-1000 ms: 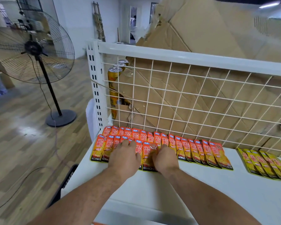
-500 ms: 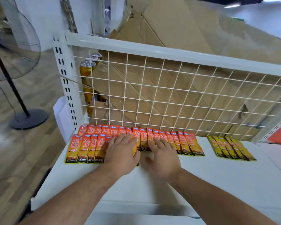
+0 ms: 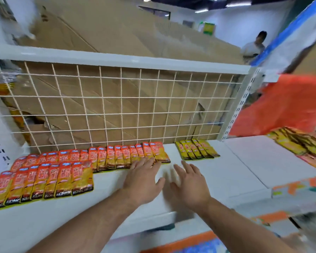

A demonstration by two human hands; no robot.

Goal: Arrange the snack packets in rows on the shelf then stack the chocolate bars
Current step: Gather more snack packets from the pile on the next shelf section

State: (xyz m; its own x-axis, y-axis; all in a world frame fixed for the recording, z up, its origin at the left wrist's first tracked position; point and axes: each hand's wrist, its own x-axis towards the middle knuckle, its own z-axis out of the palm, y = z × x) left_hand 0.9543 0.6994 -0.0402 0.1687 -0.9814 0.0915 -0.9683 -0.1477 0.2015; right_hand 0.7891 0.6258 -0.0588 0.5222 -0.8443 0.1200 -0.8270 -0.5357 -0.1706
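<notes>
Two rows of orange packets (image 3: 106, 158) lie on the shelf (image 3: 213, 172) at the foot of the mesh (image 3: 117, 106), the front row part-filled; left hand (image 3: 142, 181) and right hand (image 3: 190, 183) have left it, moved toward the mesh's right end, fingers spread and empty, so fetching more packets looks next.

Flat glossy orange-and-yellow snack packets (image 3: 44, 179), black-banded below, left; flat yellow snack packets (image 3: 197, 149) far right. White metal shelf (image 3: 217, 176), white wire grid (image 3: 121, 97), brown cardboard sheets (image 3: 117, 33).
</notes>
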